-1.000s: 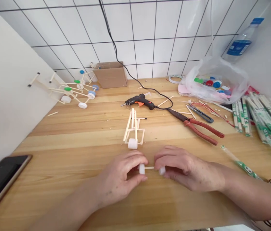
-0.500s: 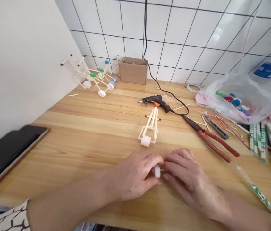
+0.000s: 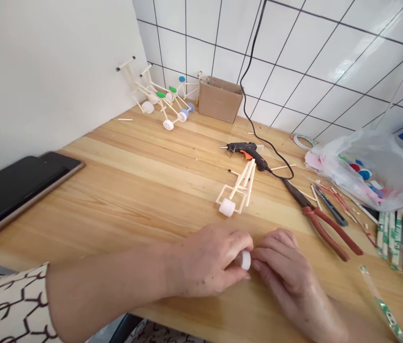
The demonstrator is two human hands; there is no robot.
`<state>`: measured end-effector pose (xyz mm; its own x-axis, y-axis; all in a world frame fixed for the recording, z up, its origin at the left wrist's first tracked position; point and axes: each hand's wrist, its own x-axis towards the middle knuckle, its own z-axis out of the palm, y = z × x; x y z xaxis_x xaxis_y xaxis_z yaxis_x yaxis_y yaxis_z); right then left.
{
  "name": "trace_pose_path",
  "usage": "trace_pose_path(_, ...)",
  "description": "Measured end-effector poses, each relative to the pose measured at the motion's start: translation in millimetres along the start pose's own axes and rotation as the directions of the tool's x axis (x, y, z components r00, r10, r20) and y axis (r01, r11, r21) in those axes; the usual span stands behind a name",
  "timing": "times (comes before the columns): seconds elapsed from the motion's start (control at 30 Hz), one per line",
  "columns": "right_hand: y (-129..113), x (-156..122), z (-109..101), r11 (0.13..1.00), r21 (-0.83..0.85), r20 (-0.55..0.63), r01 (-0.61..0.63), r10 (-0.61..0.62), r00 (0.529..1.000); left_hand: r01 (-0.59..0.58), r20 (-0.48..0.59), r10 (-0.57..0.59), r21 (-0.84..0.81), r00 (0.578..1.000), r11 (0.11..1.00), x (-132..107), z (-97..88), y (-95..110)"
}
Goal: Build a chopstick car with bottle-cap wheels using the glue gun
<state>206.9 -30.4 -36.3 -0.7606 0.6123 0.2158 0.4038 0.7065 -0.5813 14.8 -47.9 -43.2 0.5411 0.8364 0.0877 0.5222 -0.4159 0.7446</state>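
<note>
A white bottle cap (image 3: 245,260) is pinched on edge between the thumb and fingers of my left hand (image 3: 211,259). Close beside it, the fingertips of my right hand (image 3: 289,271) are pressed together at the cap's right side, around a thin pale stick that they now almost wholly hide. Just beyond both hands lies a small frame of wooden sticks (image 3: 244,183) with a white cap wheel (image 3: 227,207) at its near end. Behind that frame rests a black glue gun (image 3: 247,151) with an orange trigger.
Finished stick models with cap wheels (image 3: 168,124) stand at the back left by a cardboard box (image 3: 220,100). Red-handled pliers (image 3: 325,228), a utility knife (image 3: 332,207), a bag of caps (image 3: 376,171) and wrapped chopsticks (image 3: 389,238) lie right. A phone (image 3: 25,190) lies left.
The view has tilted and shifted, so the scene sits differently. Both hands keep their hold at the cap; the cap looks slightly turned, and the stick beside it is less visible.
</note>
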Motion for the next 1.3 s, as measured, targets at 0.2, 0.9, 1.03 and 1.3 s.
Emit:
trace_pose_path(0.2,-1.0,0.8,-0.1,1.000,0.019,0.045,-0.020,0.020,0.999,-0.032,0.048,0.031,0.023,0.998,0.999,-0.9,-2.4,2.0)
trace_pose_path(0.9,-0.6,-1.5,2.3,1.000,-0.014,0.038,0.011,-0.011,0.999,0.070,0.049,-0.068,-0.042,0.996,0.997,-0.7,-1.6,2.0)
trace_pose_path(1.03,1.9,-0.4,-0.7,1.000,0.006,0.042,0.003,-0.004,0.999,0.053,0.019,-0.052,-0.060,0.998,0.997,-0.9,-0.2,-1.0)
trace_pose_path(1.3,13.3,-3.7,-23.2,0.996,0.040,0.147,-0.077,0.070,0.987,0.107,0.035,-0.105,-0.058,0.994,0.993,-1.3,-2.6,-4.5)
